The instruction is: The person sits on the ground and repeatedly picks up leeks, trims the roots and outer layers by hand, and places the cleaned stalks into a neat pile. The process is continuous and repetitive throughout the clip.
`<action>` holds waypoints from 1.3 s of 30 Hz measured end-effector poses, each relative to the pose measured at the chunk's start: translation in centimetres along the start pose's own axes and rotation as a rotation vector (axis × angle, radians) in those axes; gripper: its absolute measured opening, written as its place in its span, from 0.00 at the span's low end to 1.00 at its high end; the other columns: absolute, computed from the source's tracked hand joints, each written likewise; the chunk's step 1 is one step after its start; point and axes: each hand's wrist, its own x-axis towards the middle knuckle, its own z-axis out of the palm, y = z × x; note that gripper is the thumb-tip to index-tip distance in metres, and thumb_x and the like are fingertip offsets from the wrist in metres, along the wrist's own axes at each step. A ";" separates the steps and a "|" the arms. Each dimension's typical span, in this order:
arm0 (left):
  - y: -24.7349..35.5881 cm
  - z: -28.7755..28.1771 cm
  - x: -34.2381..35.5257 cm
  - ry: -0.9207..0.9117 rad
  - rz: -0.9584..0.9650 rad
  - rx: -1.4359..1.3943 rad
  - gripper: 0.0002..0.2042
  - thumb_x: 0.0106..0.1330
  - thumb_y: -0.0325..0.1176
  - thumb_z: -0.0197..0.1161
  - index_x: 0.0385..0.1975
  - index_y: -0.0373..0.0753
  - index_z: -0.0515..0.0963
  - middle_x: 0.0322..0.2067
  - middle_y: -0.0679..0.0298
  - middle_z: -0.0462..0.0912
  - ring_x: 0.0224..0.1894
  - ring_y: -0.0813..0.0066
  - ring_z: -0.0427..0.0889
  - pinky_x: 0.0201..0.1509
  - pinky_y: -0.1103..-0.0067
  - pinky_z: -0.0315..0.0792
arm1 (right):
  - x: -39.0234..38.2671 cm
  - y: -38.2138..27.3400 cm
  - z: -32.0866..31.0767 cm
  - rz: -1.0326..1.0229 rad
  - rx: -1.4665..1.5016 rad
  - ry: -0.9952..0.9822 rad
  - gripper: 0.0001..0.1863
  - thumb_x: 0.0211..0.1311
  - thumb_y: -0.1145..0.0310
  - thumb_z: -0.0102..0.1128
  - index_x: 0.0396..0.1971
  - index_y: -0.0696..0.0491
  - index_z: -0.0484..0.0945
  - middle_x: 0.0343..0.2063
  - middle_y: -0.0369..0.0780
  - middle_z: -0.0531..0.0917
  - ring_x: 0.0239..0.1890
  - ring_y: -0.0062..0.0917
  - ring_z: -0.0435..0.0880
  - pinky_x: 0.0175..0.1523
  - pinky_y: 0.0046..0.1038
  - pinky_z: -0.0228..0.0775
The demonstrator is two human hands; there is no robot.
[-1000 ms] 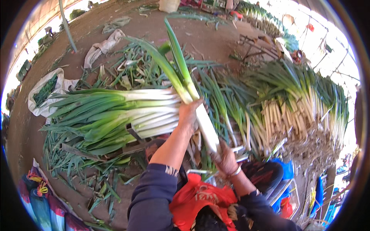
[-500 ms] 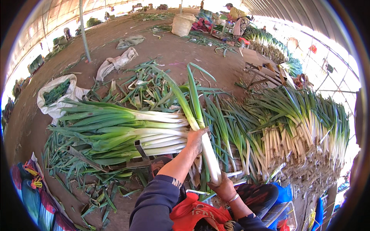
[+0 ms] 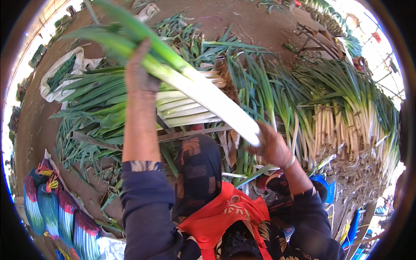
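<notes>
A thick white-stemmed leek (image 3: 212, 97) slants across the middle, its green leaves reaching to the upper left. My left hand (image 3: 141, 71) is closed around it where white turns to green. At the lower white end, my right hand (image 3: 274, 147) has its fingers closed on the leek. Behind and below the held leek lies a stack of trimmed leeks (image 3: 97, 97), leaves pointing left, on a low metal frame (image 3: 195, 132). My left forearm and the held leek hide part of that stack.
Many untrimmed leeks (image 3: 333, 121) with earthy roots spread along the right. Cut leaves (image 3: 180, 32) litter the ground beyond the stack. A white sack (image 3: 80, 60) of greens stands at the left, tied leek bundles (image 3: 47, 208) at the lower left. A cardboard box (image 3: 310, 21) sits far right.
The leek has been raised closer and tilted further to the left. My left hand moved up and left along with it; my right hand moved up and right. The view has tipped downward.
</notes>
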 end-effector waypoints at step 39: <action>-10.3 -28.1 -4.8 0.983 0.417 0.562 0.29 0.55 0.22 0.65 0.55 0.26 0.57 0.55 0.48 0.70 0.55 0.59 0.70 0.65 0.71 0.59 | 16.3 7.8 21.8 -0.032 -0.499 -0.337 0.23 0.51 0.57 0.68 0.43 0.55 0.75 0.47 0.47 0.73 0.54 0.47 0.69 0.59 0.44 0.63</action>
